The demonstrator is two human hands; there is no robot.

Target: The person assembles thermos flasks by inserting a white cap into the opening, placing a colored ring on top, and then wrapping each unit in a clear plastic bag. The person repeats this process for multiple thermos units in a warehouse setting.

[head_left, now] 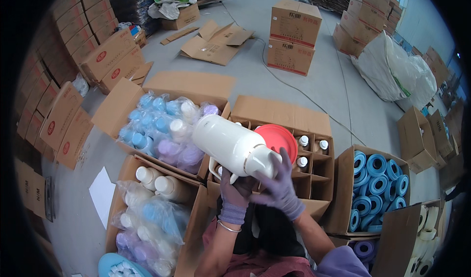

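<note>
A glossy white thermos jug (223, 140) lies tilted in the air in front of me, its capped end pointing down and to the right. My left hand (236, 191), in a purple-grey glove, grips it from below near the handle; the jug hides its fingertips. Beside the cap, my gloved right hand (280, 187) has its fingers spread, the tips close to or touching it. Behind the jug, a red round plastic dish (278, 140) sits on a divided carton (319, 191), where several white-capped bottles (303, 140) stand in the compartments.
An open carton (117, 129) holds bagged blue, white and purple parts; a nearer carton (196, 228) has bagged white jugs. Blue rings (377, 165) fill a box at right, with a carton of white rings (427, 237) nearer. Stacked boxes (294, 36) stand ahead; a cable (304, 95) crosses the floor.
</note>
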